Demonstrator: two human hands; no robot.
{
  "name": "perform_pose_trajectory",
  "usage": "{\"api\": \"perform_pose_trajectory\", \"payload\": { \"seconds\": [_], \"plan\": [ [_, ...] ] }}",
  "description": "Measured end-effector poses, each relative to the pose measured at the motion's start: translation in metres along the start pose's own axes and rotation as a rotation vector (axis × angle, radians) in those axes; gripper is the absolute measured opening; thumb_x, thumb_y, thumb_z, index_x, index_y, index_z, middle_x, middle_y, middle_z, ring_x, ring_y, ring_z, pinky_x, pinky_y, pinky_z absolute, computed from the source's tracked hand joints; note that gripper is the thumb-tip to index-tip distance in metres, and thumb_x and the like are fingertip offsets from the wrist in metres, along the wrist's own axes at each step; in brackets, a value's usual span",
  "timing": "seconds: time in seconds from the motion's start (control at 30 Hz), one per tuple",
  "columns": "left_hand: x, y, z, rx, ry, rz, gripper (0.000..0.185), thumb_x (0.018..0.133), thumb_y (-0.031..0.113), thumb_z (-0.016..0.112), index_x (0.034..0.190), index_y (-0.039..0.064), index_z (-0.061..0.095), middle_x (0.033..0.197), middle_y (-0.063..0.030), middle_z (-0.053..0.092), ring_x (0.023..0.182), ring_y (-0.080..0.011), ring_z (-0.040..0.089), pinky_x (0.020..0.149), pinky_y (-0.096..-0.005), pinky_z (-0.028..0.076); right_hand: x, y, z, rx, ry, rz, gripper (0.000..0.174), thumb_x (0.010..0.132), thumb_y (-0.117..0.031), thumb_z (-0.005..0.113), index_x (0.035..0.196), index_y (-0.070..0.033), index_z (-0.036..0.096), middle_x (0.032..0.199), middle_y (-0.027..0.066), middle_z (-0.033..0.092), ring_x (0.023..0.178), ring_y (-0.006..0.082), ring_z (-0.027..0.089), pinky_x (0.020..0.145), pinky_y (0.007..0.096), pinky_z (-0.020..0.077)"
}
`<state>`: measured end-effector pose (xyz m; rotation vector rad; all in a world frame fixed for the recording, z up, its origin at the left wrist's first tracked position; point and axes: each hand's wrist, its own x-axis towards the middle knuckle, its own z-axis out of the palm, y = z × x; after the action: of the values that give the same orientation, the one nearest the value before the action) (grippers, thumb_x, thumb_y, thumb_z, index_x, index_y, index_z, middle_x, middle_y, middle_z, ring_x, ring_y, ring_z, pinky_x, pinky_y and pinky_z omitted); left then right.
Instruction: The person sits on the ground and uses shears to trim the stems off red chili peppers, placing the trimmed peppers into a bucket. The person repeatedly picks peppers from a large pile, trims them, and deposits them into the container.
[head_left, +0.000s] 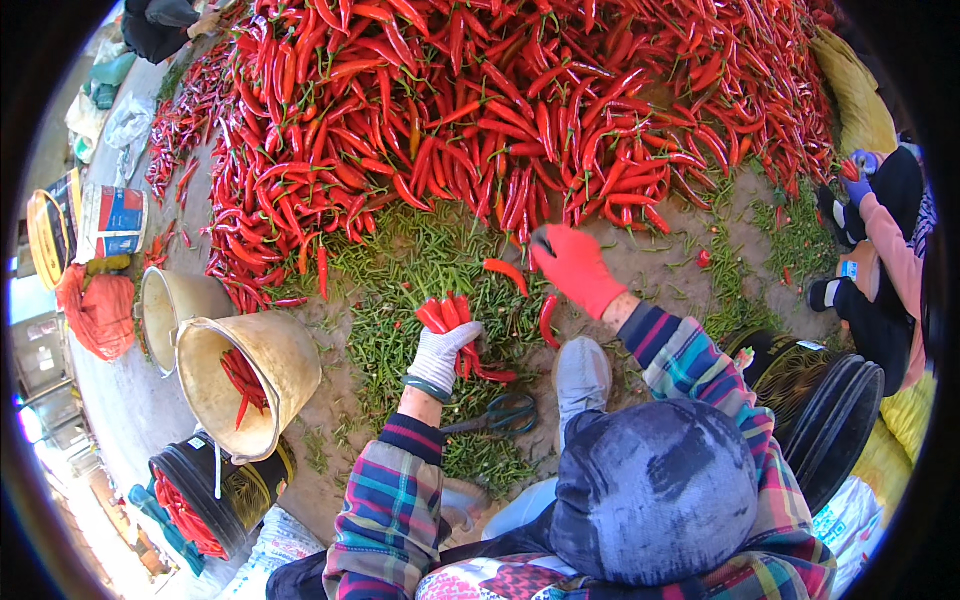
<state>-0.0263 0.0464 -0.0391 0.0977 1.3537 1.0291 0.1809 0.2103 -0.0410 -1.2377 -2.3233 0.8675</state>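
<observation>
In a pale knitted glove, my left hand (444, 352) grips a bunch of red chili peppers (452, 311), their green stems pointing away from me. My right hand (577, 266), in a coral-red glove with dark fingertips, is at the near edge of a large heap of red chilies (495, 112). A chili lies close by its fingertips; whether they hold it cannot be made out. Two loose chilies, one curved (507, 274) and another (548, 321), lie between my hands. Beneath them spread cut green stems (390, 330). Dark-handled scissors (499, 417) rest on the ground near my left wrist.
To the left, a beige bucket (292, 375) leans over with some chilies inside, beside another beige bucket (199, 289). Black buckets stand at lower left (225, 480) and right (817, 405). At far right, a person in purple gloves (861, 174) holds chilies; another person (161, 26) is upper left.
</observation>
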Motion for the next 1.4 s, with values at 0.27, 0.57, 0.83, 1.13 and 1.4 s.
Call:
{"api": "perform_pose_trajectory", "payload": {
  "seconds": [0.27,0.57,0.83,1.13,1.4],
  "plan": [
    [-0.015,-0.008,-0.019,-0.217,0.078,-0.012,0.026,0.081,0.004,0.073,0.103,0.001,0.06,0.086,-0.0109,0.067,0.072,-0.0272,0.066,0.079,-0.0474,0.056,0.015,-0.035,0.065,-0.396,-0.314,-0.196,0.022,0.078,-0.007,0.062,0.098,-0.004,0.055,0.086,0.0133,0.059,0.079,0.0328,0.066,0.061,0.0409,0.0537],
    [-0.024,-0.008,0.001,-0.338,-0.154,-0.071,0.048,0.079,-0.002,0.074,0.123,0.007,0.056,0.112,-0.0066,0.066,0.104,-0.0248,0.065,0.09,-0.04,0.055,-0.019,-0.076,0.008,0.67,-0.436,0.16,0.031,0.088,-0.028,0.064,0.1,0.001,0.063,0.088,0.0194,0.069,0.081,0.0334,0.066,0.07,0.0428,0.0498],
    [-0.028,-0.017,-0.014,-0.309,-0.085,-0.16,0.05,0.078,0.005,0.076,0.124,0.007,0.055,0.102,-0.0075,0.067,0.085,-0.026,0.067,0.074,-0.0441,0.057,0.056,0.014,0.016,-0.637,0.088,-0.585,0.031,0.078,-0.014,0.06,0.109,-0.009,0.061,0.099,0.0072,0.056,0.093,0.0249,0.059,0.07,0.0368,0.0496],
    [-0.033,0.006,-0.015,-0.308,-0.086,-0.147,0.045,0.077,0.007,0.076,0.117,0.003,0.055,0.092,-0.0097,0.065,0.08,-0.0262,0.066,0.077,-0.0473,0.058,0.035,-0.004,0.02,-0.223,-0.097,-0.547,0.02,0.083,-0.023,0.062,0.096,-0.009,0.06,0.087,0.0094,0.059,0.084,0.0268,0.064,0.069,0.0414,0.0516],
    [-0.035,-0.004,0.006,-0.284,-0.075,-0.015,0.054,0.083,0.01,0.069,0.133,0.005,0.05,0.128,-0.0117,0.06,0.12,-0.0311,0.058,0.104,-0.0473,0.048,-0.028,-0.079,0.006,0.77,-0.29,0.231,0.034,0.091,-0.019,0.061,0.118,0.002,0.058,0.09,0.0147,0.068,0.082,0.0228,0.067,0.074,0.0353,0.0527]
  ]
}}
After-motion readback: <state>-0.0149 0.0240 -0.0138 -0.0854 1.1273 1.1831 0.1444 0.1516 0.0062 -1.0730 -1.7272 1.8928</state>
